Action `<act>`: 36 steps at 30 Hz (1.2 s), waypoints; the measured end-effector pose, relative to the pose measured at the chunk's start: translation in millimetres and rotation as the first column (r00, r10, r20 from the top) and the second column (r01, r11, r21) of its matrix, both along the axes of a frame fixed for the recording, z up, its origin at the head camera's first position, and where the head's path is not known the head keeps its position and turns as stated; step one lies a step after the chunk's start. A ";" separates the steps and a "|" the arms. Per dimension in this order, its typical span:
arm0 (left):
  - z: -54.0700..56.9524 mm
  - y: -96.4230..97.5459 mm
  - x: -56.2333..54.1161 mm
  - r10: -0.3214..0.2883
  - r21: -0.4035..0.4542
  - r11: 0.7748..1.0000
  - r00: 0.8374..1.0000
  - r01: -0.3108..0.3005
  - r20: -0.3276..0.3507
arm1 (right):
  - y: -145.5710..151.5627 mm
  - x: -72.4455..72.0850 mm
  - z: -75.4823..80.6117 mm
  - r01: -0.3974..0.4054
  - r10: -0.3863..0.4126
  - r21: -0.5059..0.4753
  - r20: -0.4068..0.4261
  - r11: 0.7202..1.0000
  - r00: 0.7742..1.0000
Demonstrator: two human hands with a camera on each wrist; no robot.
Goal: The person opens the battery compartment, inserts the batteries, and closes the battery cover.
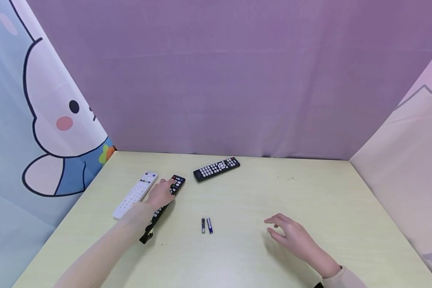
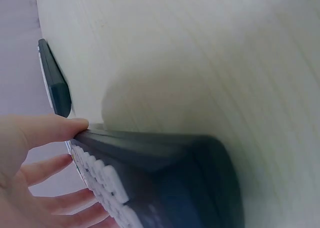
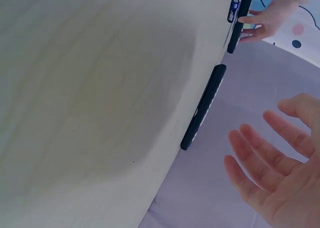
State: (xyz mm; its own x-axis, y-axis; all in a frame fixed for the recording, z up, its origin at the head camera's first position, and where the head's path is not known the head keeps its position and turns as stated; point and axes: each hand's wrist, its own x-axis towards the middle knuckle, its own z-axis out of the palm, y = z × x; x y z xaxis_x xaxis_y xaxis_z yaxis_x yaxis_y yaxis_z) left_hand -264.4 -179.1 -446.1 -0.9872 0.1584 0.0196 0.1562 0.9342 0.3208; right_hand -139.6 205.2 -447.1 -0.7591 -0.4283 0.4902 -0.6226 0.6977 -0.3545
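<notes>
My left hand grips a long black remote control by its sides on the left part of the table. In the left wrist view the thumb lies along one edge of this remote, and the other fingers reach to its opposite side by the white buttons. The forearm hides part of the remote in the head view. My right hand hovers over the table at the right with fingers relaxed and apart, holding nothing. Two small batteries, one dark and one blue and white, lie side by side between the hands.
A white remote control lies left of the gripped one, partly behind the forearm. Farther back, another black remote rests buttons up. A purple cloth hangs behind the pale wooden table, with printed cloths at both sides.
</notes>
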 end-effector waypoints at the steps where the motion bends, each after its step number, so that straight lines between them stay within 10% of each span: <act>1: -1.2 -0.1 -0.4 0.004 -0.002 1.000 1.000 -0.004 0.004 | 0.1 -0.1 -0.3 0.000 0.000 -0.001 -0.001 1.000 1.000; 24: 0.3 3.0 -4.9 0.065 -0.027 0.998 0.996 -0.064 0.067 | 0.5 3.9 2.4 0.007 -0.008 0.019 0.062 1.000 0.998; 36: 7.0 14.6 -11.4 0.038 0.055 0.998 0.996 -0.034 -0.079 | 0.6 5.4 4.6 0.016 -0.018 0.033 0.059 0.999 0.998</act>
State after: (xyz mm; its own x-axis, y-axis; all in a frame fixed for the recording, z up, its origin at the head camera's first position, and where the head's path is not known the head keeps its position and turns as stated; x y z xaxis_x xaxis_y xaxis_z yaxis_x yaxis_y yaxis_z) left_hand -275.8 -164.5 -439.1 -0.9871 0.1192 0.1065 0.1499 0.9216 0.3581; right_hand -134.2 205.8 -442.4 -0.7936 -0.4298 0.4308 -0.5892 0.7197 -0.3674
